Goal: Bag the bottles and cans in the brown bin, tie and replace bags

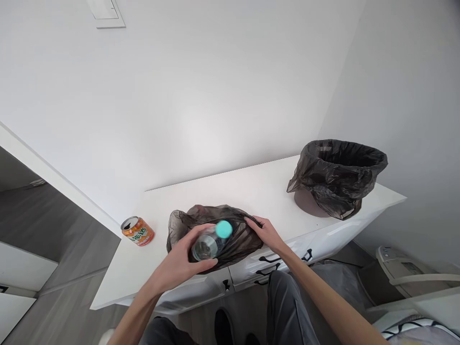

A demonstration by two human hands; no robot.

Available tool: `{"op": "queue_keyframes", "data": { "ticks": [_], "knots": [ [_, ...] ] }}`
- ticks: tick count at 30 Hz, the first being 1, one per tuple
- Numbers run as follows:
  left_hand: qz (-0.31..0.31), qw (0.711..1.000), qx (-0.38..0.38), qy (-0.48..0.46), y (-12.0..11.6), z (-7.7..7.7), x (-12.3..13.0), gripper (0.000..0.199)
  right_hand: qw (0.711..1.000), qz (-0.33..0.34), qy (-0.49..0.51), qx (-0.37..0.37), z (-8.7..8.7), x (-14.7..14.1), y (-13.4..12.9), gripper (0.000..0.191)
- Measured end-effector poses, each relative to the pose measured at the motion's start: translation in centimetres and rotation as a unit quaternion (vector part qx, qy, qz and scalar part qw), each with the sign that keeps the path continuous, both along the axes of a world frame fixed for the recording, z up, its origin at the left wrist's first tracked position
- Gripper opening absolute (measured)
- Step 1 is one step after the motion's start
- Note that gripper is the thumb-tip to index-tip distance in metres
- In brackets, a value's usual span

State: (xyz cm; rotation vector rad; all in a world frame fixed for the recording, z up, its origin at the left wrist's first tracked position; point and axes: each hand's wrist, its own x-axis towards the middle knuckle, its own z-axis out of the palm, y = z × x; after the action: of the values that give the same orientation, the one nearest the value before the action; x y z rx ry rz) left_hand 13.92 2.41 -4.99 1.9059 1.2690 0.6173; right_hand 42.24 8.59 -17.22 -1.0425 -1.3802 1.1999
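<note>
A clear plastic bottle (207,245) with a turquoise cap (224,229) is in my left hand (185,261), fingers and thumb wrapped round its sides. The bottle is at the mouth of a thin black plastic bag (247,242), which lies on the white cabinet top. My right hand (265,234) pinches the bag's rim on the right. Whatever lies deeper in the bag is hidden. To the left stands an opened orange drink can (138,232), apart from the bag.
A bin (312,205) lined with a black bag (334,177) stands at the cabinet's right end. The white cabinet (230,184) sits against a wall, with black-handled drawers (269,259) in front. A pale appliance (398,266) is on the right.
</note>
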Motion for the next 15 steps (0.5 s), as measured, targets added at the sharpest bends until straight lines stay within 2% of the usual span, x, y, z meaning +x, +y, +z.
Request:
{"op": "queue_keyframes", "data": {
  "ticks": [1, 3, 6, 9, 12, 15],
  "knots": [
    [0.017, 0.998, -0.015, -0.055, -0.8, 0.9, -0.2, 0.074, 1.0, -0.001, -0.003, 0.001, 0.1, 0.0, 0.0, 0.047],
    [0.108, 0.979, -0.009, -0.175, -2.3, 2.8, -0.9, 0.08, 1.0, -0.005, -0.006, 0.001, 0.4, -0.1, -0.2, 0.048],
    [0.258, 0.912, 0.071, -0.311, -4.1, 5.1, -2.8, 0.096, 1.0, -0.019, -0.01, -0.005, 0.7, -0.2, -0.4, 0.049],
    [0.311, 0.865, 0.169, -0.355, -4.9, 6.8, -5.3, 0.088, 0.999, -0.028, -0.016, -0.008, 0.7, -0.2, -0.5, 0.048],
    [0.387, 0.826, 0.241, -0.332, -5.1, 7.1, -7.1, 0.073, 0.999, -0.031, -0.021, -0.015, 0.5, -0.3, -0.6, 0.05],
    [0.48, 0.805, 0.212, -0.277, -5.0, 5.4, -8.3, 0.075, 0.999, -0.033, -0.019, -0.024, 0.4, -0.3, -0.7, 0.05]
  ]
}}
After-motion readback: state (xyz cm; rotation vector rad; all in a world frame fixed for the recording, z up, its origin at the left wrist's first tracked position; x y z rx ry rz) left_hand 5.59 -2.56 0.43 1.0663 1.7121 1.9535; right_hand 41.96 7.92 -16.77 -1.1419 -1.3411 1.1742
